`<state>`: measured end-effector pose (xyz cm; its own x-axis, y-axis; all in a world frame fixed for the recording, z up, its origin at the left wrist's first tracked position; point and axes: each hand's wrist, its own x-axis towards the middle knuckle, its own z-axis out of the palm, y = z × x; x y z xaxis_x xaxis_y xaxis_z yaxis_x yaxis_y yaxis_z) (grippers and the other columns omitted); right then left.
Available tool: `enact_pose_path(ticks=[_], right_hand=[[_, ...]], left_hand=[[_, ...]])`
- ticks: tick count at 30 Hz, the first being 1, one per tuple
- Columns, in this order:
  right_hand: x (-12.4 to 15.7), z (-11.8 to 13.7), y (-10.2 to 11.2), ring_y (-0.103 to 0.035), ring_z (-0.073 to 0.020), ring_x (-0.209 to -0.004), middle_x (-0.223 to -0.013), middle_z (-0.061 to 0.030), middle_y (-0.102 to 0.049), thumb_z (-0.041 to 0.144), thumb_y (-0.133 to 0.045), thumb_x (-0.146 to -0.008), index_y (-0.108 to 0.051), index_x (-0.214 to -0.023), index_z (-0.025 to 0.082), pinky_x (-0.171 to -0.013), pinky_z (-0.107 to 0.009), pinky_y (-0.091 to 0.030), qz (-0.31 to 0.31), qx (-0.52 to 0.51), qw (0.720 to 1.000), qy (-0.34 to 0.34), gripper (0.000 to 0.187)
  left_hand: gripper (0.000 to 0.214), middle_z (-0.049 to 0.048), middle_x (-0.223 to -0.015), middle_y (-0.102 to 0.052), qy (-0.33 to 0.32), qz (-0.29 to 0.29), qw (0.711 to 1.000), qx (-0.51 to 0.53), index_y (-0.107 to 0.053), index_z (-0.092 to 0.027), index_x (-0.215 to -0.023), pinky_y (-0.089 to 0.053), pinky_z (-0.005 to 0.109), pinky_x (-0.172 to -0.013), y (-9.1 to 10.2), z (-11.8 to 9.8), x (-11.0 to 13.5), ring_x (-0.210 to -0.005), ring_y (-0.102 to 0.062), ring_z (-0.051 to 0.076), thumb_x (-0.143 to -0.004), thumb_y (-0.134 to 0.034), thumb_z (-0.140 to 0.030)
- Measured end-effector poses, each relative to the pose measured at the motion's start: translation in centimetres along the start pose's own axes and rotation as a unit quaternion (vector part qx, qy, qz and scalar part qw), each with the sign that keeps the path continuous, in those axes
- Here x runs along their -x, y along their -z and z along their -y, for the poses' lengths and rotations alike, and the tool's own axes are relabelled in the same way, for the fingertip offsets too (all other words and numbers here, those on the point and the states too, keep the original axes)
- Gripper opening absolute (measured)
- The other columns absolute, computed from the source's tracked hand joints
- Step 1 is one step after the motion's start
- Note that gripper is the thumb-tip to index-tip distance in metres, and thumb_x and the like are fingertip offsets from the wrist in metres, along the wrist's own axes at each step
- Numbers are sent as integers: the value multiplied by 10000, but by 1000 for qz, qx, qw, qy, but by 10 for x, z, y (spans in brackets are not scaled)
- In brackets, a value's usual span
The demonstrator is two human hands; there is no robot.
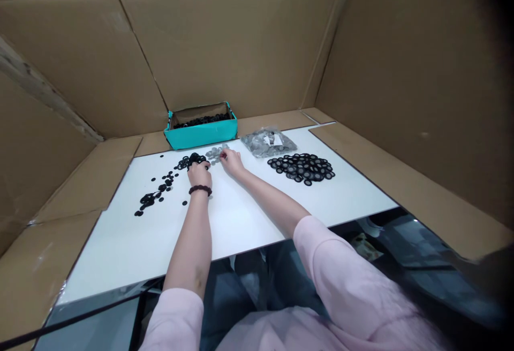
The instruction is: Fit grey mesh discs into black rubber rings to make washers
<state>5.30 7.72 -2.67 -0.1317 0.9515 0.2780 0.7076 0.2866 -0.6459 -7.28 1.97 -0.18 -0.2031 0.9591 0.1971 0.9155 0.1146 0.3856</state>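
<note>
Nearest the camera is the person's pale pink top (281, 335), its sleeves ending near the elbows, with both forearms extended over a white worktop (244, 220). Two containers are noted. A teal-sided open box (201, 135) stands at the far edge, against the cardboard wall (233, 46); its inner faces are brown, and it holds a mass of small black pieces (206, 120). To its right, a transparent plastic bag (261, 145) lies flat, filled with greyish discs and bearing a white label (277, 139).

The left hand (199, 173), with a dark bracelet (200, 190) at the wrist, has its fingers curled down at the near right edge of a heap of black rings (187, 161). A black piece shows at its fingertips; whether it is gripped cannot be determined. The right hand (232, 161) has thumb and fingers drawn together at the right side of a small cluster of clear discs (212, 153), which lies between the hands, just beyond them; whether a disc is held cannot be determined.

Loose black pieces (148, 199) are scattered left of the left hand. Well to the right of the right hand, in front of the bag, lies a pile of black-rimmed discs with grey centres (303, 168).
</note>
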Motion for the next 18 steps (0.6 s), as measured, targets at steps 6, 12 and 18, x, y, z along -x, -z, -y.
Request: enact_pose_path(ticks=[6,12,18], right_hand=[[12,-5,12,-599,-172,-789,-840,-38,-678,132,-538,-791,-608,-812,162,-859,-315,-414,-51,-130,990,-23,79],[38,-5,37,-563,-117,-591,-610,27,-602,164,-549,-774,-509,-739,182,-668,-240,-453,-60,-298,948,-96,56],[76,-14,66,-528,-83,-502,-569,26,-619,103,-551,-711,-519,-699,168,-535,-190,-410,5,-379,916,-130,73]], left_hand=[[533,194,-1125,-582,-23,26,999,-30,-692,-222,-1181,-367,425,-927,-11,-9,4,-1111,-497,338,-808,-374,-14],[466,193,-1088,-608,-37,-59,996,62,-676,-138,-1166,-389,422,-944,-9,-14,0,-1095,-522,314,-832,-367,-40],[277,118,-955,-694,7,-60,953,298,-704,-110,-946,-472,335,-883,-18,-25,4,-917,-632,214,-778,-486,-80]])
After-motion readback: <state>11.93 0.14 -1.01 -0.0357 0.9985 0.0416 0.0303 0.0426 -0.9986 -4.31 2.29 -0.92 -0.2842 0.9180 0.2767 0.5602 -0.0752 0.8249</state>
